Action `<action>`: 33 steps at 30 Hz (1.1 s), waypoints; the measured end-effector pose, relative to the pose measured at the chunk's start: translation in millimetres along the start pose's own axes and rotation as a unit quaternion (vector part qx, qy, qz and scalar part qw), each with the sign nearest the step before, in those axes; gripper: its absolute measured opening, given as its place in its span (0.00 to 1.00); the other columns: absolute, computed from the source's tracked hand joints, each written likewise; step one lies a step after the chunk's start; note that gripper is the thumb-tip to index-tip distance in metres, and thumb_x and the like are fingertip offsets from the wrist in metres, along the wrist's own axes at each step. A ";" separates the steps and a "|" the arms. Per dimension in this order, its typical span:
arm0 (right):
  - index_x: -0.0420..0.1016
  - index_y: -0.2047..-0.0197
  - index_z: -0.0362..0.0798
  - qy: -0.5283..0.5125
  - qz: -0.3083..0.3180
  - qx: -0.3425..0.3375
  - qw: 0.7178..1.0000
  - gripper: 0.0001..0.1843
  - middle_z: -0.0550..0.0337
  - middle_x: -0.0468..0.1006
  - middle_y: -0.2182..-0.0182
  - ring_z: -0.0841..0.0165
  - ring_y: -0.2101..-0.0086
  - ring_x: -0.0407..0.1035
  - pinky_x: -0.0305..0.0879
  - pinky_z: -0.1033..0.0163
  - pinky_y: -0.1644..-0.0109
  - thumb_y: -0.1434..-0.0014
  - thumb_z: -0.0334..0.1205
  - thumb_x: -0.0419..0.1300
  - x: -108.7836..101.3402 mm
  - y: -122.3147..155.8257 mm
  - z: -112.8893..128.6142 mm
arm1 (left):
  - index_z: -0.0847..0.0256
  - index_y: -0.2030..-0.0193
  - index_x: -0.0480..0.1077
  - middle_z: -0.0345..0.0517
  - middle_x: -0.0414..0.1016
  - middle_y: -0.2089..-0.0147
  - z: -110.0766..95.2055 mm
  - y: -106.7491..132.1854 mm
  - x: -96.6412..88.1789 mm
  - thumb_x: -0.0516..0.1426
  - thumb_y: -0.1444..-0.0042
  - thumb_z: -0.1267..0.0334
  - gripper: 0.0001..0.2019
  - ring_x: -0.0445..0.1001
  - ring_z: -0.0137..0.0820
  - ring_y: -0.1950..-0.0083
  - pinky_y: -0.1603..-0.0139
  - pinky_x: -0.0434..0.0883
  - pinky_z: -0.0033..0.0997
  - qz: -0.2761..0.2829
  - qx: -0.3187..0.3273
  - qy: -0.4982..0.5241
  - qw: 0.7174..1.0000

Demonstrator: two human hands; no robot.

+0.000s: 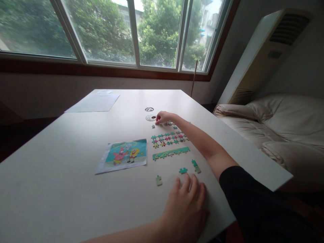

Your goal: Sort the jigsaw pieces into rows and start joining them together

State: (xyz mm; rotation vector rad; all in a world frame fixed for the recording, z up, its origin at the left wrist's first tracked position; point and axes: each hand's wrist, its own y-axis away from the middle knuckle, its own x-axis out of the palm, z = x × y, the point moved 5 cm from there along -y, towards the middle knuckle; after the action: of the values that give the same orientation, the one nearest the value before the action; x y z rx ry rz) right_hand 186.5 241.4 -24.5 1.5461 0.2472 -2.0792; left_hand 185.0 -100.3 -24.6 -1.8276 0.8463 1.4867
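Note:
My left hand (pixel 186 206) lies on the white table (pixel 76 189) near its front edge, fingers stretched out and a little apart. Just beyond its fingertips are a teal puzzle piece (pixel 183 170) and a joined green strip of pieces (pixel 195 166); a pale green piece (pixel 158 180) lies to their left. Farther away, my right hand (pixel 164 116) reaches across the far rows of loose pieces, fingertips pinched low on a puzzle piece mostly hidden by them. A single small piece (pixel 153 126) sits beside those fingers. Nearer are rows of puzzle pieces (pixel 167 138) and a joined top strip (pixel 171 153).
A printed cartoon picture (pixel 126 153) lies left of the pieces. Two round discs (pixel 149 109) are set at the table's far middle, with white sheets (pixel 92 102) at the far left. A cream sofa (pixel 291 125) stands to the right, below a tall air conditioner (pixel 258 57).

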 end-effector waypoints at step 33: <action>0.76 0.64 0.42 -0.039 0.037 -0.012 0.998 0.15 0.57 0.76 0.71 0.76 0.77 0.64 0.58 0.71 0.74 0.56 0.40 0.64 4.5 10.8 6.7 | 0.61 0.40 0.53 0.60 0.50 0.36 30.4 29.8 4.7 0.46 0.41 0.55 0.24 0.47 0.48 0.36 0.42 0.55 0.49 -0.011 -0.038 0.027 0.999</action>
State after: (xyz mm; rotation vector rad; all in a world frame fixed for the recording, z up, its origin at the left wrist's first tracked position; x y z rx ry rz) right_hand 185.6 227.9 -24.7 1.4359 0.1822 -2.0653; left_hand 144.3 -94.3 -36.5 -1.9353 0.8028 1.4793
